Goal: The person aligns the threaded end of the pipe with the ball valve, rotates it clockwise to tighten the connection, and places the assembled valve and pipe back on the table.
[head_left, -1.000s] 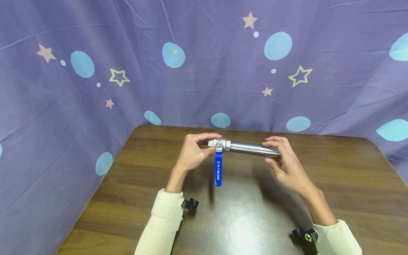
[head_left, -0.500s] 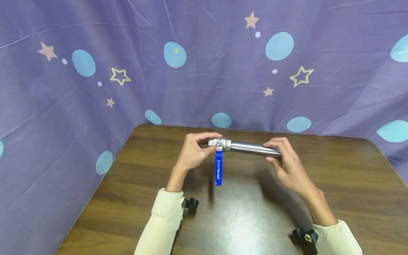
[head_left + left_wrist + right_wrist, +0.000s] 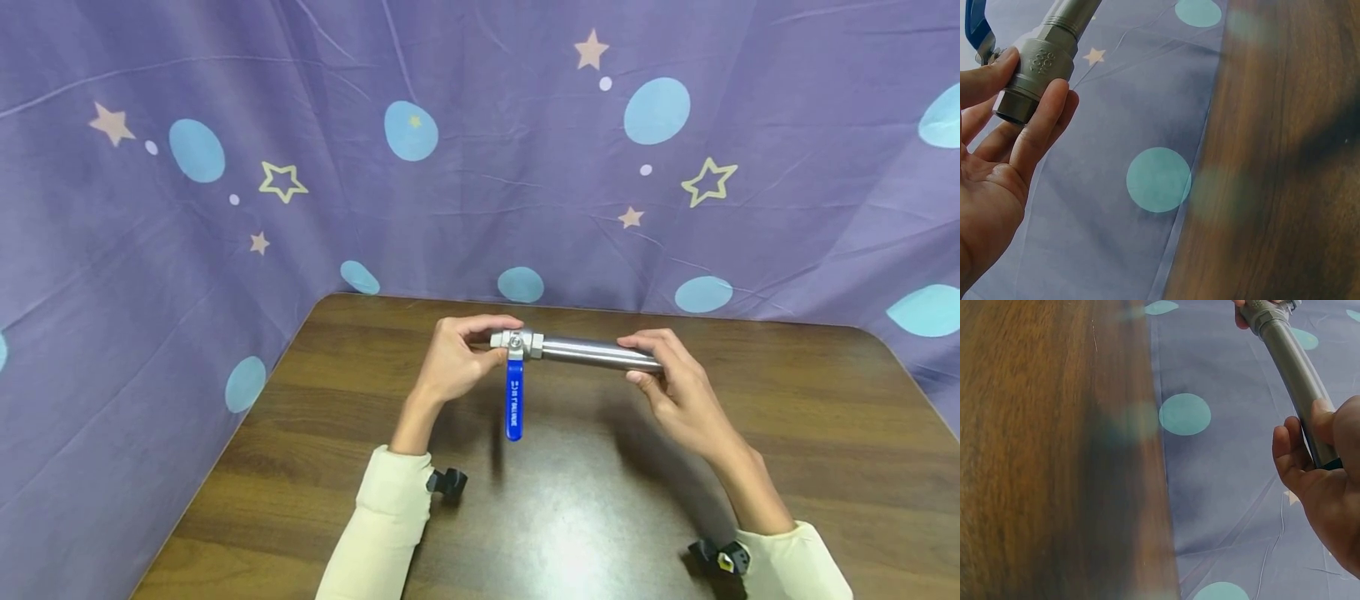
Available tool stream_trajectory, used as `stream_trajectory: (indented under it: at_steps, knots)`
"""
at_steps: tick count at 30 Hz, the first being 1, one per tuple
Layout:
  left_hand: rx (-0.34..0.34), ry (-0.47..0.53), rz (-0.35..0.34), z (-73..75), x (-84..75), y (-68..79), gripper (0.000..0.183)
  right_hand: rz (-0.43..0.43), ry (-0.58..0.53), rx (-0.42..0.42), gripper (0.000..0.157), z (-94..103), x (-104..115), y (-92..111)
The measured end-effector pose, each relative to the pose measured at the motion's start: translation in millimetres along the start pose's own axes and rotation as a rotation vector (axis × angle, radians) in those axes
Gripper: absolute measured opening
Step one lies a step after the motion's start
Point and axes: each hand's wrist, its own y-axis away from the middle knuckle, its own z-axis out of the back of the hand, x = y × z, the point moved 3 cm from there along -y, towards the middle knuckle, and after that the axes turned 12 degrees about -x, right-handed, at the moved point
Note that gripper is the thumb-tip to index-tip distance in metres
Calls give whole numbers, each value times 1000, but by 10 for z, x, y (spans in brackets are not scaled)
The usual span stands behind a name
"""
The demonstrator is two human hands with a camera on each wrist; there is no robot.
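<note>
Reaching over the brown table [image 3: 300,500] from its near side, two pale sleeves are seen, the left one [image 3: 382,525] and the right one [image 3: 795,567]. On the inner side of each cuff a small black device is worn, one at the left [image 3: 450,482] and one at the right [image 3: 723,556]. A bright reflection of light is seen on the table between them.

Farther on, a metal valve [image 3: 516,340] is held by the left hand [image 3: 456,360]; it is pinched between the thumb below and the fingers above, and its end opening is turned toward the palm. The blue handle [image 3: 513,400], with white letters printed on it, is pointed to the near side, across the line of the pipe. To the valve a smooth metal pipe [image 3: 581,352] is joined, and its other end is gripped between the thumb and fingers of the right hand [image 3: 682,396]. Whether all the right fingers touch the pipe cannot be told. Valve and pipe are held above the table, nearer to its far edge, well apart from both far corners.

Behind the far edge, a purple curtain [image 3: 480,208] is hung, printed with stars and light blue spots.
</note>
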Motion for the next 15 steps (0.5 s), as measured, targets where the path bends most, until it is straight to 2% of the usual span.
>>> stream_trajectory:
  at_steps: [9, 15]
  knots:
    - [4, 13, -3, 0, 16, 3, 38, 24, 6, 8, 58, 3, -4, -1]
    - [3, 8, 9, 0, 18, 10, 39, -10, 6, 29, 57, -1, 6, 16]
